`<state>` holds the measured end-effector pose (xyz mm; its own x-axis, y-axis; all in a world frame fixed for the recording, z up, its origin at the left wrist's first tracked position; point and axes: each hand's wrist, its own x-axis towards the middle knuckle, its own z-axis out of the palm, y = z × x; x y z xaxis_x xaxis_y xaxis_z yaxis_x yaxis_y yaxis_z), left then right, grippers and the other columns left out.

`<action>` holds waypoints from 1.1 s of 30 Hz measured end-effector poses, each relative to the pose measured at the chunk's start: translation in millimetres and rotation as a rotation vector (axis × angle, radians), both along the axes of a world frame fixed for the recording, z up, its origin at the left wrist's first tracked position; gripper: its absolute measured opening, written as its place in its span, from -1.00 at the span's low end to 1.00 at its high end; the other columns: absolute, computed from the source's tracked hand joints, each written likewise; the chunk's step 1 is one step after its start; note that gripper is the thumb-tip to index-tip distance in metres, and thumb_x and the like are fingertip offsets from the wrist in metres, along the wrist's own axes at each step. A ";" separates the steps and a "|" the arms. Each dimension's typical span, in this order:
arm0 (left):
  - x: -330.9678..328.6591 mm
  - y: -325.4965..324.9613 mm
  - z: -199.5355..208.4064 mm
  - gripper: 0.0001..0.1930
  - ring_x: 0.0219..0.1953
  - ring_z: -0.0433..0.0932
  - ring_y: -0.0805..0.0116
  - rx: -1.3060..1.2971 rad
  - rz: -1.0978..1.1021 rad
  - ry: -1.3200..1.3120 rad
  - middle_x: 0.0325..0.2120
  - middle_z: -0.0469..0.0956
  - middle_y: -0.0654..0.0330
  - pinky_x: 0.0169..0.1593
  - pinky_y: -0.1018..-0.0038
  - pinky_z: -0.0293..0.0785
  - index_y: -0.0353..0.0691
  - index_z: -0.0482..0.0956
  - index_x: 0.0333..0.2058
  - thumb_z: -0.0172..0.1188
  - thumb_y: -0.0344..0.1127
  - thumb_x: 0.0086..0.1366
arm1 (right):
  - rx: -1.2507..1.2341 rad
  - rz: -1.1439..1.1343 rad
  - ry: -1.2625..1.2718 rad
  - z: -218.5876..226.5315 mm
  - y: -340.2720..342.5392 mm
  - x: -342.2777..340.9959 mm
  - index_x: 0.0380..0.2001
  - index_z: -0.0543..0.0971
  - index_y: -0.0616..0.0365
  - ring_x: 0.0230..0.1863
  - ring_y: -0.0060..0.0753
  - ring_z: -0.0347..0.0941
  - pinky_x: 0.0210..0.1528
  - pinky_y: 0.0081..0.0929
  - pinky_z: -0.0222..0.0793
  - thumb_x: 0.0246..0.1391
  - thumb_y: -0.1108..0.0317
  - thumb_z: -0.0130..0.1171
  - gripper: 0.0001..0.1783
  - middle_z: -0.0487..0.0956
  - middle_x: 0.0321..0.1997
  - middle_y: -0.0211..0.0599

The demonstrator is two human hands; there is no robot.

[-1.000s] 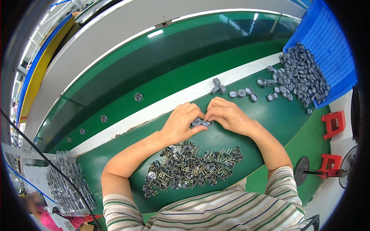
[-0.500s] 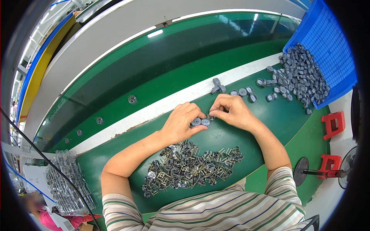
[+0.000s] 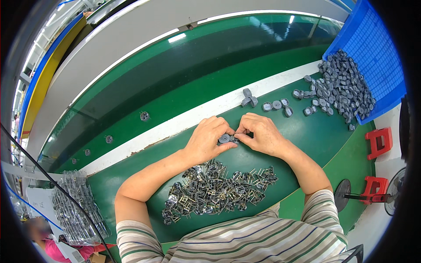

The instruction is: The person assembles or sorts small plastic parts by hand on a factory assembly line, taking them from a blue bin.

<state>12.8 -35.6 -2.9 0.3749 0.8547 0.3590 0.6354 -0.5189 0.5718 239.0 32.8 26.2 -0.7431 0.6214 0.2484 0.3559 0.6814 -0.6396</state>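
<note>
My left hand (image 3: 209,138) is closed around small grey plastic housings (image 3: 224,138), with a round face showing between thumb and fingers. Against them, my right hand (image 3: 262,133) pinches a small dark metal part (image 3: 235,139); its exact shape is mostly covered by the fingertips. Both hands meet over the green work table (image 3: 272,153). Just below them, nearer my body, lies a heap of small metal pin assemblies (image 3: 215,190). Several loose grey housings (image 3: 276,105) rest beyond my right hand.
At the right, a blue basket (image 3: 372,57) lies tipped with a pile of grey housings (image 3: 344,83) at its mouth. Past a white ledge (image 3: 197,112), a green conveyor belt (image 3: 184,87) carries a few round parts (image 3: 144,116). Clear plastic trays (image 3: 81,208) are stacked at left.
My right hand has moved slightly left, bringing its pinched part against the housings in my left hand. The round parts on the belt have shifted a little to the left.
</note>
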 end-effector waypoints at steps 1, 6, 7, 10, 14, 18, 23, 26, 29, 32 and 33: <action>0.5 0.0 -0.2 -0.60 -0.14 0.53 0.11 -0.002 0.004 -0.001 -0.25 0.54 0.20 0.00 0.19 0.41 -0.17 0.65 -0.19 0.59 -0.12 0.12 | -0.001 0.000 0.000 -0.8 0.1 0.1 -0.45 0.59 0.21 -0.30 -0.17 0.58 -0.32 -0.24 0.47 0.06 0.47 0.48 -0.81 0.60 -0.39 -0.25; -0.3 -0.4 -1.0 -0.61 -0.10 0.55 0.14 -0.040 0.010 -0.014 -0.20 0.59 0.23 0.04 0.20 0.41 -0.18 0.68 -0.18 0.59 -0.13 0.12 | 0.193 0.055 0.089 -2.6 -1.2 -3.6 -0.45 0.60 0.22 -0.31 -0.17 0.55 -0.34 -0.22 0.45 0.04 0.52 0.48 -0.82 0.58 -0.41 -0.23; -1.0 0.2 -1.3 -0.62 -0.09 0.55 0.15 -0.052 -0.004 -0.033 -0.18 0.61 0.24 0.06 0.20 0.41 -0.18 0.70 -0.18 0.60 -0.13 0.12 | 0.194 0.056 0.090 -4.3 -0.1 -2.8 -0.45 0.60 0.22 -0.31 -0.17 0.55 -0.34 -0.22 0.45 0.04 0.52 0.48 -0.82 0.58 -0.41 -0.23; -1.3 0.0 0.5 -0.61 -0.06 0.56 0.17 -0.097 -0.012 -0.035 -0.16 0.62 0.26 0.09 0.20 0.41 -0.18 0.72 -0.16 0.60 -0.13 0.11 | 0.032 0.086 0.093 -7.8 3.9 0.5 -0.44 0.60 0.23 -0.33 -0.18 0.54 -0.35 -0.23 0.44 0.05 0.53 0.48 -0.82 0.57 -0.42 -0.23; -1.9 1.2 0.3 -0.61 -0.06 0.56 0.18 -0.109 -0.010 -0.038 -0.17 0.62 0.26 0.10 0.19 0.40 -0.18 0.73 -0.15 0.61 -0.14 0.11 | -0.196 0.043 0.100 -4.6 3.9 -0.8 -0.44 0.59 0.24 -0.35 -0.19 0.53 -0.36 -0.26 0.41 0.09 0.52 0.47 -0.81 0.57 -0.42 -0.22; -2.0 3.0 -2.8 -0.62 -0.12 0.56 0.15 -0.052 0.004 -0.046 -0.20 0.61 0.23 0.03 0.20 0.44 -0.19 0.71 -0.19 0.62 -0.20 0.07 | -0.009 0.058 0.118 -7.2 1.1 -4.5 -0.43 0.54 0.25 -0.34 -0.13 0.52 -0.34 -0.23 0.43 0.09 0.53 0.46 -0.79 0.55 -0.41 -0.19; -2.8 2.9 -4.8 -0.63 -0.12 0.55 0.15 -0.039 0.005 -0.054 -0.21 0.60 0.23 0.04 0.20 0.43 -0.18 0.72 -0.18 0.60 -0.17 0.10 | 0.196 0.093 0.022 -5.0 -4.2 -5.6 -0.35 0.51 0.23 -0.22 0.03 0.54 -0.20 -0.07 0.48 0.15 0.47 0.38 -0.81 0.56 -0.36 -0.12; -1.7 3.1 -4.0 -0.63 -0.15 0.55 0.15 -0.039 -0.008 -0.078 -0.25 0.59 0.22 0.02 0.20 0.43 -0.19 0.72 -0.18 0.60 -0.18 0.10 | 0.130 0.081 0.031 -7.0 -3.5 -4.5 -0.36 0.49 0.23 -0.25 0.04 0.53 -0.23 -0.06 0.46 0.13 0.50 0.38 -0.79 0.55 -0.36 -0.12; 0.0 -0.4 -4.2 -0.63 -0.23 0.55 0.18 -0.043 0.009 -0.049 -0.34 0.57 0.22 -0.06 0.23 0.47 -0.21 0.72 -0.19 0.63 -0.25 0.06 | 0.116 0.073 0.037 -8.9 -4.6 -3.9 -0.37 0.48 0.23 -0.29 0.05 0.53 -0.27 -0.07 0.43 0.12 0.52 0.39 -0.78 0.54 -0.38 -0.13; 2.4 0.4 -6.8 -0.65 -0.27 0.54 0.21 -0.006 0.026 -0.081 -0.39 0.54 0.23 -0.09 0.25 0.46 -0.20 0.75 -0.18 0.63 -0.24 0.08 | 0.087 0.064 0.009 -9.6 -3.2 -2.3 -0.35 0.49 0.22 -0.28 0.03 0.54 -0.25 -0.07 0.44 0.17 0.50 0.38 -0.80 0.55 -0.37 -0.12; 2.0 0.5 -5.3 -0.65 -0.28 0.54 0.22 -0.036 0.034 -0.080 -0.40 0.54 0.24 -0.09 0.25 0.47 -0.19 0.76 -0.18 0.63 -0.24 0.08 | 0.047 0.060 -0.010 -6.8 -4.4 -2.6 -0.34 0.50 0.22 -0.27 0.01 0.56 -0.24 -0.07 0.45 0.20 0.48 0.37 -0.81 0.57 -0.36 -0.12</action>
<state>14.8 -35.2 -8.2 0.3171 0.8792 0.3556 0.6037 -0.4763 0.6393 236.4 28.4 19.5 -0.7815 0.5633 0.2683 0.3199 0.7309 -0.6028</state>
